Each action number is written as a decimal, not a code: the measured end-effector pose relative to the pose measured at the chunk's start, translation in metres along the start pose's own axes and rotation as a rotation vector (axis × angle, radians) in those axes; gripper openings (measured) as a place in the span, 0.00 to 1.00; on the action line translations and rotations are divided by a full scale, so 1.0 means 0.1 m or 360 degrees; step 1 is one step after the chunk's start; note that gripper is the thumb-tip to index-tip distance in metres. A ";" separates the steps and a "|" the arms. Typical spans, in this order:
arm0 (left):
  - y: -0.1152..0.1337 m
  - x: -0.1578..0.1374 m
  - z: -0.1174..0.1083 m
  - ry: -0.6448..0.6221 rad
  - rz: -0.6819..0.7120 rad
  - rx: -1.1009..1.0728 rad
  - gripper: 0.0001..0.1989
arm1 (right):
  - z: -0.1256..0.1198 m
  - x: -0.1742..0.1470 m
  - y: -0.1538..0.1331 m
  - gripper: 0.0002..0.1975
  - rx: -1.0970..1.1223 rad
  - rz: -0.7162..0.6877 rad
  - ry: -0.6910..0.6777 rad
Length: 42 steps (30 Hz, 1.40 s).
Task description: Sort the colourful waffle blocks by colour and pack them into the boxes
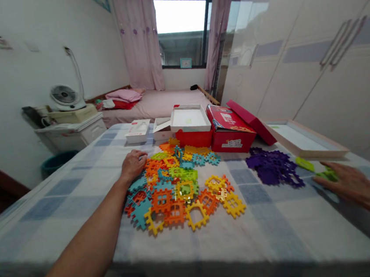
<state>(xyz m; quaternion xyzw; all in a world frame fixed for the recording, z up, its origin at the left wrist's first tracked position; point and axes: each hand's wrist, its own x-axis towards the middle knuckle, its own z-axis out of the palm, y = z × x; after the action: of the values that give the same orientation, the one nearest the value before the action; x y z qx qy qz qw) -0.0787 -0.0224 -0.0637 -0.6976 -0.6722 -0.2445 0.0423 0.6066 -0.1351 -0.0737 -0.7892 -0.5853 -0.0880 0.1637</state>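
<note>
Head view shows us at a cloth-covered table (277, 234) with plastic building pieces, and we take the purple heap (270, 167) as our landmark. Our right hand (351, 182) is to the right of that heap, its thumb and fingers closed about a lime-green piece (329, 174); whether that piece is lifted or rests on the cloth we cannot tell. Another green piece (304, 164) lies between the purple heap and our right hand, just beside the heap's right edge. We judge the step in hand to be putting green pieces together, apart from the purple ones. The next move, as we read it, calls for laying the held piece by its green neighbour and loosening the fingers without nudging the purple heap.

Well to the left of the purple heap spreads the mixed pile (178, 186) of orange, yellow, teal and green pieces. Our left hand (133, 166) is at that pile's far left edge, on the side away from the purple heap, with its fingers bent; we cannot tell whether they hold a piece. Behind and left of the purple heap stands a red box (234, 142), and behind and right of it an open tray (325, 153).
</note>
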 end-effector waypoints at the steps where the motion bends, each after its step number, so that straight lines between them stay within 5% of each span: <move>1: 0.00 0.00 0.00 -0.0004 -0.0002 -0.0002 0.21 | -0.04 -0.01 -0.12 0.31 -0.0006 0.0008 0.0006; 4: 0.01 -0.01 0.00 -0.0022 -0.0014 -0.0009 0.21 | -0.25 -0.13 -0.71 0.24 0.0064 -0.0114 0.0159; 7: 0.04 -0.01 -0.02 -0.0013 -0.0026 -0.0008 0.21 | -0.49 -0.31 -1.56 0.18 0.0431 -0.0337 0.0088; 12: 0.03 -0.01 -0.02 -0.0015 -0.0003 -0.0007 0.21 | -0.60 -0.62 -2.87 0.18 0.0897 -0.0931 -0.0480; 17: -0.08 0.04 0.05 -0.0027 0.0067 -0.0024 0.21 | -0.41 -0.72 -3.57 0.23 0.0756 -0.1200 -0.0742; 23: -0.06 0.03 0.04 -0.0045 0.0056 -0.0006 0.23 | -0.15 -0.77 -3.87 0.22 0.0610 -0.1134 -0.0619; 30: -0.02 0.01 0.04 -0.0005 0.0030 0.0021 0.21 | -0.04 -0.67 -3.78 0.22 0.0803 -0.0903 -0.0514; 37: -0.01 0.01 0.05 0.0021 0.0009 0.0002 0.19 | -0.25 -0.71 -3.68 0.32 0.0863 -0.1347 -0.0889; 42: 0.01 0.01 0.03 0.0016 0.0001 -0.0026 0.18 | -0.16 -0.79 -3.74 0.41 0.0750 -0.1473 -0.0898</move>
<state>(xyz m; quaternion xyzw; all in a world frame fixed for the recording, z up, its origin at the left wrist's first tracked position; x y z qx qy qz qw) -0.0770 -0.0203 -0.0656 -0.6969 -0.6696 -0.2536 0.0401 0.2277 -0.1140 -0.0267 -0.3870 -0.8935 0.1954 0.1171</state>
